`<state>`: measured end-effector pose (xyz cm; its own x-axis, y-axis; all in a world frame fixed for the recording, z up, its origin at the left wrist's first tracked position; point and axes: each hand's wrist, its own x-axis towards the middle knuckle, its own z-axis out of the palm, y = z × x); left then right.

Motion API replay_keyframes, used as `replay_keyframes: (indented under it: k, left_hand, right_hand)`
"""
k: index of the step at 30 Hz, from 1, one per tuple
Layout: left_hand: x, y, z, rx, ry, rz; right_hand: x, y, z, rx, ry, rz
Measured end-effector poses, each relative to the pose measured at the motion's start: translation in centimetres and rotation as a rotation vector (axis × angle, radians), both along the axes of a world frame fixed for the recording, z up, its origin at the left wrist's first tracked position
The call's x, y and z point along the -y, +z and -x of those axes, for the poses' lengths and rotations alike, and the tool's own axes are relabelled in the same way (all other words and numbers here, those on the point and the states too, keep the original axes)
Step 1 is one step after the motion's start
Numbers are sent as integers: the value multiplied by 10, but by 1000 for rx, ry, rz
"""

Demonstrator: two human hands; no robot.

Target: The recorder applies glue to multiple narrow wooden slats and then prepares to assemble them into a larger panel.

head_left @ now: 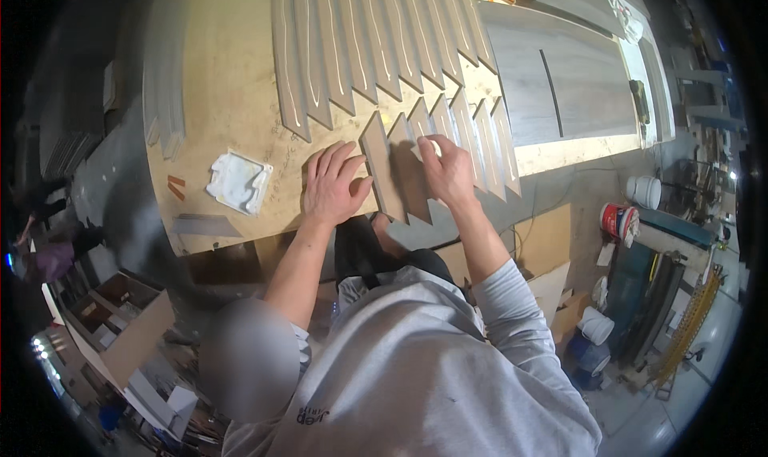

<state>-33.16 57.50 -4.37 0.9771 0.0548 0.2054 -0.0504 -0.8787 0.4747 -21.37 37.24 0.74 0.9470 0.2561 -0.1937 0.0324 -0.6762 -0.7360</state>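
My left hand point(334, 187) lies on the wooden table point(220, 81) with its fingers spread, beside the leftmost of several short grey-brown strips point(382, 169) with slanted ends. My right hand point(450, 175) is closed in a pinch over these short strips, holding a small white piece point(434, 147) whose full shape the fingers hide. No white line shows on the two leftmost short strips; those farther right bear white lines that look like glue. Beyond them, longer strips point(344, 49) with the same slanted ends lie side by side, each with a thin white line along it.
Left of my left hand lies a white tray point(238, 183) smeared with white stuff. Small orange-brown pieces point(176, 187) and grey strips point(204, 225) sit near the table's left corner. Grey panels point(592, 65) lie at the right. Buckets point(642, 191) and cartons point(136, 329) stand around.
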Motion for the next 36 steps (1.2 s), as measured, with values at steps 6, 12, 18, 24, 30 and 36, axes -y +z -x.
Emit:
replay_keyframes:
  k: [6, 12, 18, 24, 30, 36]
  left_hand:
    - [0, 0, -2, -60, 79, 43]
    - [-1, -2, -1, -77, 96, 67]
    - [-2, -3, -1, -66, 101, 73]
    - [-1, -5, -1, -50, 107, 68]
    - [0, -4, -1, -23, 110, 55]
    - [0, -5, -1, -14, 108, 51]
  right_hand:
    - [-15, -17, -10, 122, 76, 10]
    - [-22, -25, -13, 195, 80, 41]
    - [-22, -14, -7, 139, 77, 19]
    - [0, -15, 16, 136, 105, 84]
    - [23, -5, 47, 58, 107, 148]
    - [41, -2, 71, 9, 138, 179]
